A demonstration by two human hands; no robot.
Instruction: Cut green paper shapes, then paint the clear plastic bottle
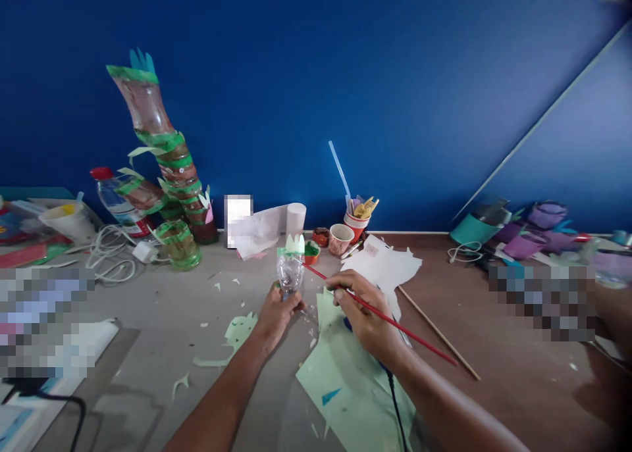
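My left hand (274, 315) is closed around the lower end of a clear cut plastic bottle (290, 273), held upright above the table. Green paint marks part of its rim, and a pale green paper piece (295, 243) with pointed tips stands up from the top. In my right hand (365, 307) is a long red paintbrush (415, 338), pinched between the fingers. Its tip reaches the bottle's rim; exact contact is hard to tell. Just behind the bottle sits a small orange cup of green paint (311, 251).
A tall painted bottle sculpture (180, 169) leans at the back left, beside a red-capped bottle (121, 205) and white cables (111, 251). Paper cups (341, 239) stand at the back. Green paper sheets (340, 373), scraps and a wooden stick (437, 330) lie around my right arm.
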